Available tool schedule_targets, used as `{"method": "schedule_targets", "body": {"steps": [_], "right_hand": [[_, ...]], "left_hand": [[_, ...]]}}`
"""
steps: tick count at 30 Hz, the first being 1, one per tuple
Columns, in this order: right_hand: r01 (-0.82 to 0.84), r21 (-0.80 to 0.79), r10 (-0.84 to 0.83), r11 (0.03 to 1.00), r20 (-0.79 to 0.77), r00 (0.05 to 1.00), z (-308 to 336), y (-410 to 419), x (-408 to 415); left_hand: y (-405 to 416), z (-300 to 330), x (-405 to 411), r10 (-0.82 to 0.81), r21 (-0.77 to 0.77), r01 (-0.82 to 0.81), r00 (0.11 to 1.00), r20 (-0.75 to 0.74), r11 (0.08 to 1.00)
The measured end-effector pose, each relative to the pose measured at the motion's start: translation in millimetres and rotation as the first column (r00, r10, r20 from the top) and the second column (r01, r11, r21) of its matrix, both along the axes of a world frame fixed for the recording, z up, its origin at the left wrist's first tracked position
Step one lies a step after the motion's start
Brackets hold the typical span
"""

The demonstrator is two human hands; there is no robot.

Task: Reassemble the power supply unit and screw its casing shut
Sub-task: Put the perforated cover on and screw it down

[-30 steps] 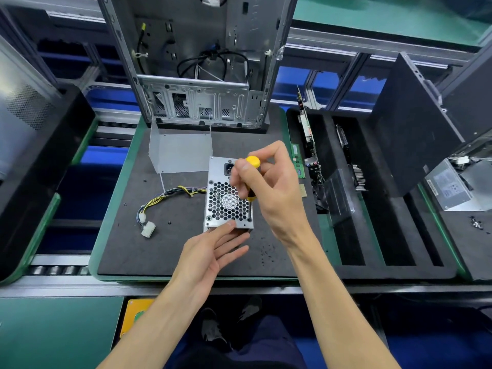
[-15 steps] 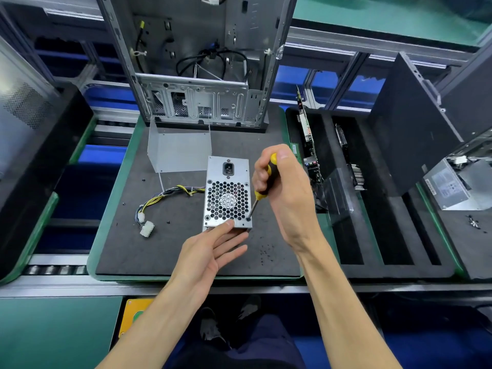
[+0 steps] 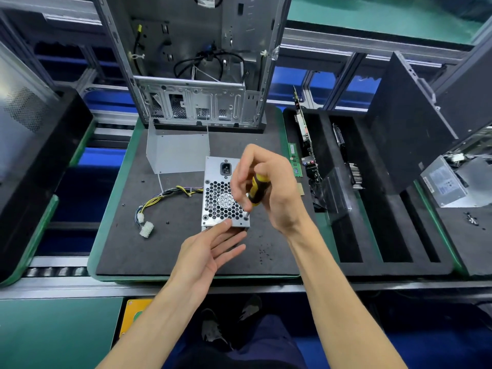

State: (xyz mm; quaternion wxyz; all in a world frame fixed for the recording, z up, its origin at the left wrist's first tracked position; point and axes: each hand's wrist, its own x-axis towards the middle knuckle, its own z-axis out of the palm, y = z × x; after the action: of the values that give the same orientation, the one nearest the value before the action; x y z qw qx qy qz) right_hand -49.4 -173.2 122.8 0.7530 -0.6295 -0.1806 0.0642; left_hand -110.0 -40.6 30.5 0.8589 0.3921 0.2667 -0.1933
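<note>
Right hand [image 3: 269, 182] wraps the screwdriver [image 3: 257, 190], tip on the near right corner screw [image 3: 245, 217] | left hand [image 3: 210, 251], fingers flat, steadies the power supply [image 3: 222, 198] so it can't slide.

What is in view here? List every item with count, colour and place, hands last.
power supply unit: one, silver, centre of the mat
screwdriver: one, yellow and black, tip at the unit's near right corner
cable bundle: one, yellow and black with white plugs, left of the unit
bent metal cover: one, grey, behind the unit
computer chassis: one, grey, open, at the mat's far edge
foam mat: one, dark grey, on a green tray
loose screws: several, black, near right of the mat
foam tray: one, black, to the right, holding cards
left hand: open, fingertips on the unit's near edge
right hand: grips the screwdriver
</note>
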Motion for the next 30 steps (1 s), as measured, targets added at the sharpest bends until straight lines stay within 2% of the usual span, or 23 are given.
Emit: {"method": "schedule_targets", "body": {"steps": [3, 6, 9, 14, 21, 27, 30], "right_hand": [[-0.094, -0.043, 0.092, 0.995, -0.040, 0.995, 2.3, 0.5, 6.1], [-0.049, -0.020, 0.046, 0.999, -0.131, 0.990, 3.6, 2.2, 10.9], [-0.003, -0.016, 0.001, 1.000, -0.148, 0.989, 1.7, 2.8, 10.3], [-0.022, 0.000, 0.022, 1.000, -0.128, 0.992, -7.7, -8.8, 1.8], [0.052, -0.071, -0.058, 0.996, -0.087, 0.994, -11.8, -9.3, -4.5], [0.067, -0.052, -0.070, 0.996, -0.047, 0.996, -14.5, -7.9, -13.2], [0.146, -0.011, -0.146, 0.989, -0.033, 0.989, -13.4, -6.9, -15.0]], "left_hand": [[-0.1, 0.4, 0.3, 0.002, 0.002, -0.002, 1.000, -0.002, 1.000], [0.2, 0.1, 0.1, 0.001, -0.004, -0.001, 1.000, -0.004, 1.000], [2.3, -0.7, -0.7, 0.007, -0.005, -0.007, 1.000, -0.003, 1.000], [5.0, -2.4, -2.0, 0.022, -0.012, -0.022, 1.000, -0.016, 1.000], [1.7, 0.1, -1.1, 0.037, -0.006, -0.037, 0.999, -0.008, 0.999], [1.4, -0.2, -3.2, 0.032, -0.009, -0.032, 0.999, -0.010, 0.999], [1.2, -0.6, -2.2, 0.008, 0.001, -0.008, 1.000, -0.027, 1.000]]}}
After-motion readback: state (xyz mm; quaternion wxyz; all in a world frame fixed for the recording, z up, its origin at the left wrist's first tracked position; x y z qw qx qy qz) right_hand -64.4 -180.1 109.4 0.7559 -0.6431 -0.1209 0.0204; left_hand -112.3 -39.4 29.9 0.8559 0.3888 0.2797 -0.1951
